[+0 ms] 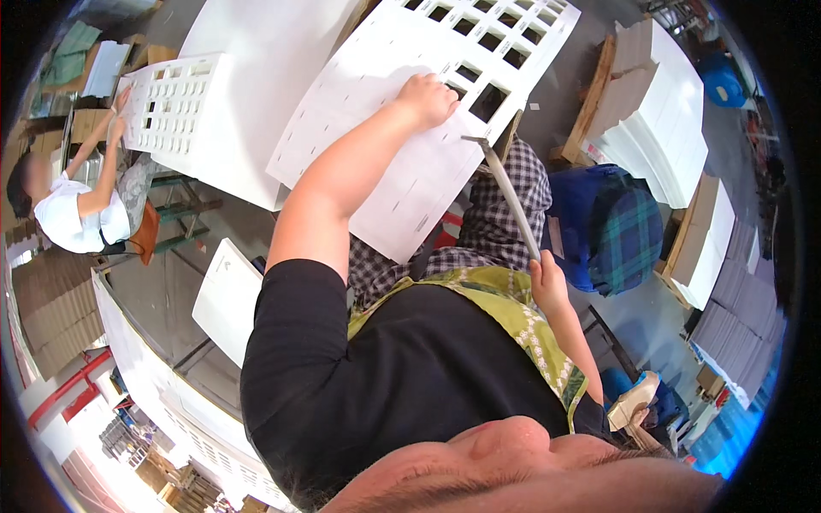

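Observation:
A white die-cut cardboard sheet (385,162) lies in front of me, with rows of rectangular openings at its far end and short slits in its plain part. My left hand (428,101) rests on it beside the openings, fingers curled; anything under them is hidden. At the sheet's right edge, my right hand (548,282) is closed round the lower end of a long, thin-handled hammer (510,192). The hammer's small dark crosswise head is close to the sheet's near right corner; I cannot tell whether they touch.
More white sheets (256,77) lie to the left. Beyond them, a co-worker (81,205) handles another windowed sheet (171,103). On the right are stacked white boards (654,111) on pallets and a blue seat-like thing with plaid cloth (627,231).

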Demonstrator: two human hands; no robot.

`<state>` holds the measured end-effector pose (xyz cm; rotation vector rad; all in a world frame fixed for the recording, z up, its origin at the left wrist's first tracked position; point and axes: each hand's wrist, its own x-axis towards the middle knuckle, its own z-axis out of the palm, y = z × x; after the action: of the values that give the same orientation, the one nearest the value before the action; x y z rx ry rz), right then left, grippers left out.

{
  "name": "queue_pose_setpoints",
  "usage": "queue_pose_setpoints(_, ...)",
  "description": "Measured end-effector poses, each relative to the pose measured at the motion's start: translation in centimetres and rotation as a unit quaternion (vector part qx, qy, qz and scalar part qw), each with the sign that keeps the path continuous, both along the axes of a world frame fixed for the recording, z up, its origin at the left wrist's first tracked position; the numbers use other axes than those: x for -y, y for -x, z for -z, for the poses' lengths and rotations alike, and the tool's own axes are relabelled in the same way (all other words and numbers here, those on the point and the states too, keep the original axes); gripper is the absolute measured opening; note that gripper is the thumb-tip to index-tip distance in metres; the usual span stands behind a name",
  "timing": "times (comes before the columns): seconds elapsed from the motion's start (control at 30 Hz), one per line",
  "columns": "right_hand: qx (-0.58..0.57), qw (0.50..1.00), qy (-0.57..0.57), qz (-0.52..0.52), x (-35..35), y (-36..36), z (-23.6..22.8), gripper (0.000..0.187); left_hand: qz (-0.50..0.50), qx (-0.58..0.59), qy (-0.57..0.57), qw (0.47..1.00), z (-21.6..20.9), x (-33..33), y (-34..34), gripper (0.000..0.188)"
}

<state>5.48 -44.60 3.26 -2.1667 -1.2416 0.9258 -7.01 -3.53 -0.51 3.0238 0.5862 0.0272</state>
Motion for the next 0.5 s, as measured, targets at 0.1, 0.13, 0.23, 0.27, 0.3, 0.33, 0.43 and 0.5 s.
queue_pose_setpoints(0.1,0.010,1.000,0.011,0.000,0.1,0.4,0.2,0.016,-0.002,0.008,-0.011,1.000,0.2,0.1,-0.3,0.027)
queue_pose_setpoints(0.13,0.013,1.000,0.005,-0.002,0.0,0.5,0.1,0.016,-0.001,0.017,-0.019,1.000,0.3,0.1,-0.2,0.026)
queue_pose_setpoints(0.23,0.003,0.998,-0.066,-0.003,0.1,0.8,-1.5,0.019,-0.001,0.031,-0.035,0.999,0.6,0.3,-0.1,0.026)
queue_pose_setpoints(0.27,-0.005,0.995,-0.098,-0.003,0.2,0.9,-1.9,0.021,-0.005,0.024,-0.039,0.999,0.4,0.3,-0.2,0.026)
queue_pose_setpoints(0.3,-0.007,0.989,-0.144,-0.019,0.5,0.9,-1.9,0.023,-0.009,0.018,-0.041,0.999,0.4,0.4,-0.2,0.026)
queue_pose_setpoints(0.33,-0.009,0.981,-0.189,-0.036,0.7,0.7,-1.9,0.024,-0.005,0.022,-0.047,0.999,0.8,0.4,-0.2,0.026)
queue_pose_setpoints(0.43,0.025,0.979,-0.194,-0.060,1.3,0.6,-0.3,0.026,0.003,0.022,-0.058,0.998,1.4,0.2,-0.3,0.027)
queue_pose_setpoints(0.5,0.031,0.997,-0.061,-0.028,1.4,1.0,1.1,0.023,0.002,0.008,-0.054,0.999,1.3,0.2,-0.2,0.027)
